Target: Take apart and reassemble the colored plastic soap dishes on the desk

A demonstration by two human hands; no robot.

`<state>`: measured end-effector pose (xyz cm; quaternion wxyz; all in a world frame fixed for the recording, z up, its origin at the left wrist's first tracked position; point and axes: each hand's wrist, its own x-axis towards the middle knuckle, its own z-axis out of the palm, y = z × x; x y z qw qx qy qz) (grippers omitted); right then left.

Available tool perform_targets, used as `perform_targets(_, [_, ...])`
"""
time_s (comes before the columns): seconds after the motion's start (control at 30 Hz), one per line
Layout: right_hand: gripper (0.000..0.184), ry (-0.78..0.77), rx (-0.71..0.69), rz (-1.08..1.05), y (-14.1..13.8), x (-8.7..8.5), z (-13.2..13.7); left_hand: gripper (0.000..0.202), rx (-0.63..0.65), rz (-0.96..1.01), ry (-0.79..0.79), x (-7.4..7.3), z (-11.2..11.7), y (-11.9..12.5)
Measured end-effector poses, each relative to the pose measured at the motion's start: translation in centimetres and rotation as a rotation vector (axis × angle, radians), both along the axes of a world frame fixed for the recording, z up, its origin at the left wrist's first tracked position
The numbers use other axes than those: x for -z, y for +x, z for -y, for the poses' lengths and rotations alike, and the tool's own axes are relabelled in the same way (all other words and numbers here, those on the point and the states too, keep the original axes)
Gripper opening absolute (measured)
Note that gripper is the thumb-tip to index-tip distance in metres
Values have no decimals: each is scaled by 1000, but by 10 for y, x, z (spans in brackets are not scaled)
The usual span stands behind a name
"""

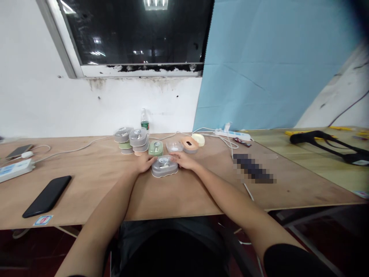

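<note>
A grey lidded plastic box sits on the wooden table in front of me. My left hand presses against its left side and my right hand against its right side, fingers curled round the box. Behind it stand more small boxes: a stack of grey and green ones, another grey stack, a green box, a clear lid, an orange box and a cream one.
A black phone lies at the left front, a power strip and another phone further left. A water bottle stands by the wall. A second power strip, cables and a black tool lie to the right.
</note>
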<state>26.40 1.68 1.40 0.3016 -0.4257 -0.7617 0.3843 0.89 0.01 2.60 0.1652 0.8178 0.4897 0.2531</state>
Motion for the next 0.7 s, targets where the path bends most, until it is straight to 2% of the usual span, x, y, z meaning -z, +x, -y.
perform_targets(0.07, [66,-27,-36,1,3,0,-1,50,6,-47,56,1,-1,-1])
perform_targets(0.17, [61,-9,-49,-26,4,2,-2,47,-4,-111,79,2,-4,-2])
perform_targets(0.37, [56,22,15,-20,2,5,-7,44,-52,-138,50,1,-1,0])
perform_targets(0.53, [45,68,175,-40,10,6,-16,66,21,-60,-53,-4,15,14])
perform_targets(0.63, [47,89,232,-30,18,7,-20,85,131,-95,-32,-6,25,25])
perform_targets(0.7, [48,90,238,-21,21,8,-21,89,177,-114,3,-7,29,29])
